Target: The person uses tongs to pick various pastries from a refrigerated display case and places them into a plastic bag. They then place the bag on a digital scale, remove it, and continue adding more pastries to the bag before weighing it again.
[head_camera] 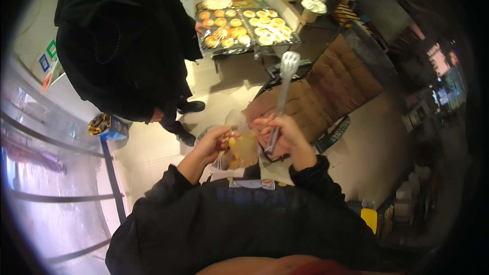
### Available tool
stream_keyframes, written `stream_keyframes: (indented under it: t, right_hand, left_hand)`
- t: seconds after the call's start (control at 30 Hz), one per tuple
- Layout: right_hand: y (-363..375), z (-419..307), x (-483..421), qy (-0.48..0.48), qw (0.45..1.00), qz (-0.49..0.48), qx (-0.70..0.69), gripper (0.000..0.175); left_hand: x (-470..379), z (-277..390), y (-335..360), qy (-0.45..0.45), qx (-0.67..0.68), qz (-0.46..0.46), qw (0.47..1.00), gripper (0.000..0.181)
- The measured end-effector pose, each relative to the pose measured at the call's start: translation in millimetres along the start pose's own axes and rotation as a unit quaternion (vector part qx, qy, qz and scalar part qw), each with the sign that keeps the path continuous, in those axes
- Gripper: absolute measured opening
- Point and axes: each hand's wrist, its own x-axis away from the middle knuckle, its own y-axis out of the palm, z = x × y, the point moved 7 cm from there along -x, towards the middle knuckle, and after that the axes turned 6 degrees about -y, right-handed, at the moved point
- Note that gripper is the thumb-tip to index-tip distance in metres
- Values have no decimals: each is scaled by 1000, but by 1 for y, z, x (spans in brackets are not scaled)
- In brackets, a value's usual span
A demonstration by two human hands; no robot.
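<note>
In front of my chest, my left hand [214,143] grips the rim of a translucent plastic bag [238,149] with yellowish pieces of food inside. My right hand [280,133] is closed around metal serving tongs [285,80], whose slotted end points away from me. Some right fingers are close to the bag; whether they touch it I cannot tell. Farther off, trays of round baked pastries [229,32] and pale-centred pastries [267,26] lie on a low table, with clear plastic film about them.
A person in black [126,42] stands at the front left, one hand by the trays. A brown cushioned folding chair [336,80] is beyond my right hand. Metal rails [110,179] run at the left, near a blue box [114,130]. A cream-topped container [313,7] stands at the back.
</note>
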Motion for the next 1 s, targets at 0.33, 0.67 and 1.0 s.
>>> stream_keyframes:
  t: [0.33, 0.67, 1.0]
  right_hand:
    - [-164, -59, -142, -68, 990, 100, 70, 27]
    - [-272, -129, -208, -138, 952, 226, 155, 27]
    - [-286, -131, -159, -158, 908, 349, 170, 28]
  left_hand:
    - [-118, 127, 53, 112, -37, 34, 992, 23]
    - [-206, 201, 52, 153, 48, -1, 987, 17]
    - [-234, 267, 70, 205, 39, -95, 973, 13]
